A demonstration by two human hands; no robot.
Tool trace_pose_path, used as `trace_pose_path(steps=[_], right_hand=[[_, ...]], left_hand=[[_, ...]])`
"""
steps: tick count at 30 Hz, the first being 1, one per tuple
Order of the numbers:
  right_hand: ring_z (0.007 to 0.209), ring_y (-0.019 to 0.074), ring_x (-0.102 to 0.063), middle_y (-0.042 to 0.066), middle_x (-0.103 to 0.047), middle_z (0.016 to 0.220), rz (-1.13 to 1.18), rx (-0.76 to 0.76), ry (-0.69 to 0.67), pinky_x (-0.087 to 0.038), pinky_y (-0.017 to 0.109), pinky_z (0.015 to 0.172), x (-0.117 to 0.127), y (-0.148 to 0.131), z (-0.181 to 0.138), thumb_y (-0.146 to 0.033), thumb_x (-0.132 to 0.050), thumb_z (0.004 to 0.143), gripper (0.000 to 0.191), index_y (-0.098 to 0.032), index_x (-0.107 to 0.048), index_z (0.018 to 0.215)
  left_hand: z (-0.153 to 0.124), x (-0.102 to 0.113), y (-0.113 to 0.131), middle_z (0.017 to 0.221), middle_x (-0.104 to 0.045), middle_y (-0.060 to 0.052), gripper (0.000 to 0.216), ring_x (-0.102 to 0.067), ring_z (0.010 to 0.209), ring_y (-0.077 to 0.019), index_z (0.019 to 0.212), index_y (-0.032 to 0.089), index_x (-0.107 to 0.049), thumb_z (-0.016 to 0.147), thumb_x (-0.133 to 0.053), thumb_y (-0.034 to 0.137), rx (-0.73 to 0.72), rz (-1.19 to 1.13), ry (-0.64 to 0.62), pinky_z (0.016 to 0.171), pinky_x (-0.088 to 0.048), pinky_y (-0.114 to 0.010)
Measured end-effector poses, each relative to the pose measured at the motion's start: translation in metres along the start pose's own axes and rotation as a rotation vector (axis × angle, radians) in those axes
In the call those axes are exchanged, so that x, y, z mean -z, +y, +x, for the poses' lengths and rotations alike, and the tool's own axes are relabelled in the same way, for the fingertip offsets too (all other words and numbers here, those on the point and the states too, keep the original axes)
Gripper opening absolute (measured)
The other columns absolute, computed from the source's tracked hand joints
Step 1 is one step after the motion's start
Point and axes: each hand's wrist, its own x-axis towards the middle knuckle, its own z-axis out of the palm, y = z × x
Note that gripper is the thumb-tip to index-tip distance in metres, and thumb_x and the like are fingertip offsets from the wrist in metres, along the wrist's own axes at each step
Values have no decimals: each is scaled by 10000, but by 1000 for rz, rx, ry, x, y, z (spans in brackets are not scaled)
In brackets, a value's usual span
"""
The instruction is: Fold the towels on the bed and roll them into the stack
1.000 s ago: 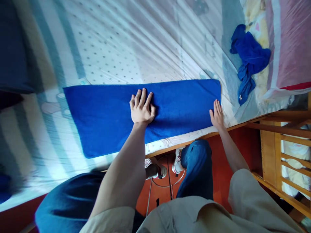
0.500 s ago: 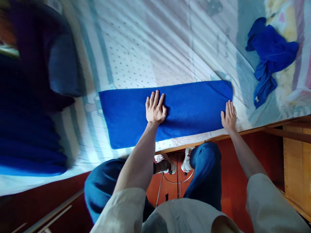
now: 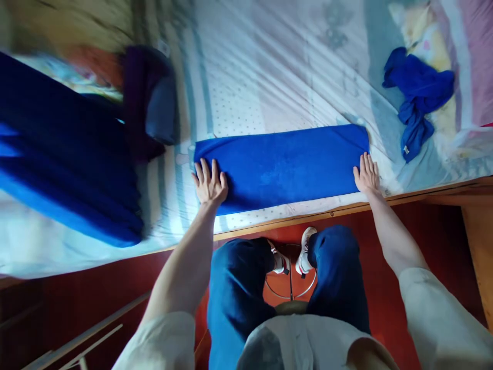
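A blue cloth [image 3: 285, 164], long and rectangular like a towel, lies spread flat along the near edge of the bed. My left hand [image 3: 210, 182] rests on its left end, palm down with the fingers spread. At the right end, my right hand [image 3: 367, 173] lies flat over the cloth's edge, fingers stretched out and holding nothing. The cloth's surface looks mostly smooth, with slight creases near its upper corners.
A crumpled blue cloth [image 3: 423, 97] with a small tag lies at the right on the patterned bedsheet [image 3: 292, 67]. To the left are a stack of blue cloths [image 3: 69, 169] and a dark folded garment [image 3: 162, 108]. A wooden bed edge [image 3: 269, 224] runs before my knees.
My left hand has slid from the middle of the blue cloth to its left end. The right hand stays at the right end. The view has turned toward the left.
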Motion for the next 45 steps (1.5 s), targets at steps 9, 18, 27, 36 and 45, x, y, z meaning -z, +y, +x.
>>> trace_pose_path(steps=[9, 18, 27, 36, 45], right_hand=[[1544, 323, -450, 178, -518, 1613, 226, -41, -102, -402, 566, 1253, 32, -84, -142, -412, -427, 1048, 556, -166, -584, 1522], [1417, 313, -601, 121, -667, 1471, 419, 84, -71, -444, 514, 1250, 79, -136, -238, -430, -541, 979, 467, -230, -723, 1359], [990, 318, -792, 165, -803, 1157, 1208, -323, -119, -651, 482, 870, 21, -173, -204, -687, -755, 780, 555, -211, -782, 1063], [1020, 276, -773, 103, -803, 1164, 1636, -579, -372, -637, 396, 864, 6, -227, -158, -518, -824, 768, 434, -235, -779, 1094], [1023, 233, -788, 63, -818, 1081, 1814, -1065, -279, -641, 349, 898, -23, -229, -154, -307, -826, 744, 236, -247, -709, 941]], left_hand=[[-162, 32, -10, 1700, -317, -274, 698, -245, 1621, -396, 1623, 41, -402, 1009, -308, 360, -55, 106, -238, 1285, -263, -633], [-143, 57, -4, 1510, -546, -311, 584, -528, 1426, -403, 1448, 36, -585, 937, -406, 255, -85, 292, -359, 1113, -489, -535], [-50, 48, 16, 1654, -447, -207, 604, -394, 1555, -360, 1573, 125, -500, 1017, -360, 314, -304, 221, -240, 1245, -350, -559], [64, 7, 28, 1767, -200, -182, 764, -105, 1639, -450, 1673, 162, -347, 1033, -443, 570, -236, 235, -347, 1256, -180, -725], [91, 17, 7, 1783, -120, -179, 907, -56, 1655, -402, 1700, 139, -247, 1006, -372, 708, 67, 214, -301, 1307, -133, -639]])
